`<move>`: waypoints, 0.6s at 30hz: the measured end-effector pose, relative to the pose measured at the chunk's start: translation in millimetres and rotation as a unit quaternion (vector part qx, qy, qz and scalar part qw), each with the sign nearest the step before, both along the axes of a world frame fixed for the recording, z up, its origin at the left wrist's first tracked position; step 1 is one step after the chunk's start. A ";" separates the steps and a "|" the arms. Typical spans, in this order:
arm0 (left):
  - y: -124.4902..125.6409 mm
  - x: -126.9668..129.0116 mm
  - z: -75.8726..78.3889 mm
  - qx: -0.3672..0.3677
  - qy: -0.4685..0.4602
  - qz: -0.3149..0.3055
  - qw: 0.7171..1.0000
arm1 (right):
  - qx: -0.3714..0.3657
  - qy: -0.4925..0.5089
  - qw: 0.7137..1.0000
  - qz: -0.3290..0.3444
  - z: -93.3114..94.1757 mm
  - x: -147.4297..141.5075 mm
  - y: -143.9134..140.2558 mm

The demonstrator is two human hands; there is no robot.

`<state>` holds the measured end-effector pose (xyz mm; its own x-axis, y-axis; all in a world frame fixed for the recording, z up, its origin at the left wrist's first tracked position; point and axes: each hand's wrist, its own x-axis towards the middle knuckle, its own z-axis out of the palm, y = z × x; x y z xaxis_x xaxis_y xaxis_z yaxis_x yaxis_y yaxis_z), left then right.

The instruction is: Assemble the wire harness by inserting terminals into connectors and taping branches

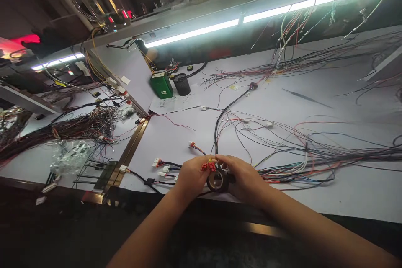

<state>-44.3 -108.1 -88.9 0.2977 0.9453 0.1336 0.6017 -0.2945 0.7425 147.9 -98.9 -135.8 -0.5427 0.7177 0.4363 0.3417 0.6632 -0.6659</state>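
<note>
My left hand (194, 176) is closed around a wire harness, and red connectors (208, 166) with yellow wires poke up at its thumb. Close against it, my right hand (246, 176) is closed on a roll of black tape (224, 182), whose ring faces me. The fingertips of both hands meet at the harness. A black sleeved cable (219, 125) runs from there up the table. Left of the hands lie branches with white connectors (157, 162) and an orange-white connector (191, 145). The exact grip of the left fingers is hidden.
Loose wires (345, 155) spread to the right, with another long bundle (301, 63) behind. A green box (161, 85) and a black mesh cup (181, 84) stand at the back. A tweezer-like tool (306, 97) lies back right. More harnesses (78, 127) cover the left table.
</note>
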 end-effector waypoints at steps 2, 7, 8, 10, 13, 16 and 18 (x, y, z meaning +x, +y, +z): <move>-4.2 1.8 -0.2 -0.085 -0.053 0.064 0.993 | 0.022 0.014 1.000 -0.003 -3.8 -5.0 -1.0; -15.0 3.4 -3.8 -0.270 -0.217 0.082 0.935 | -0.011 0.022 1.000 0.013 -8.6 -10.1 0.5; -16.9 2.9 -5.8 -0.272 -0.225 0.094 0.931 | -0.030 0.023 0.999 0.004 -9.2 -8.1 0.1; -20.6 0.9 -10.6 -0.262 -0.211 0.134 0.932 | -0.064 0.014 0.997 -0.038 -10.2 -1.1 -0.5; -25.6 -4.3 -17.1 -0.198 -0.144 0.140 0.959 | -0.099 -0.036 0.989 -0.099 -8.8 12.9 4.1; -28.8 -9.3 -20.3 -0.016 -0.042 0.020 0.999 | -0.064 -0.107 0.989 -0.076 -0.1 21.3 21.5; -29.7 -11.7 -20.1 0.126 0.038 -0.056 0.990 | 0.022 -0.151 0.988 -0.019 8.8 19.1 39.1</move>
